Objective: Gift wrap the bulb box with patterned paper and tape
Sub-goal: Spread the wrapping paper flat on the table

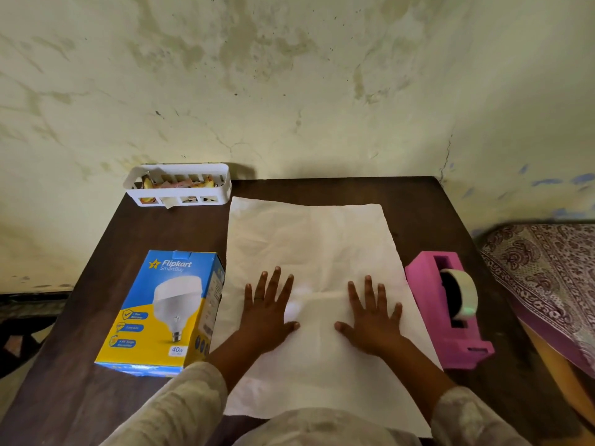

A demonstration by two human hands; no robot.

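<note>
A sheet of wrapping paper (309, 246) lies flat on the dark wooden table (418, 194), its plain white side up. My left hand (267, 312) and my right hand (372, 317) press on it side by side, palms down, fingers spread and straight. The blue and yellow bulb box (161, 312) lies flat to the left of the paper, beside my left hand and apart from it. A pink tape dispenser (447, 310) with a roll of clear tape stands at the paper's right edge.
A white slotted plastic basket (178, 185) with small scraps inside stands at the table's back left, against the stained wall. A patterned cloth (547, 272) covers a surface beyond the table's right edge. The table's front edge is under my sleeves.
</note>
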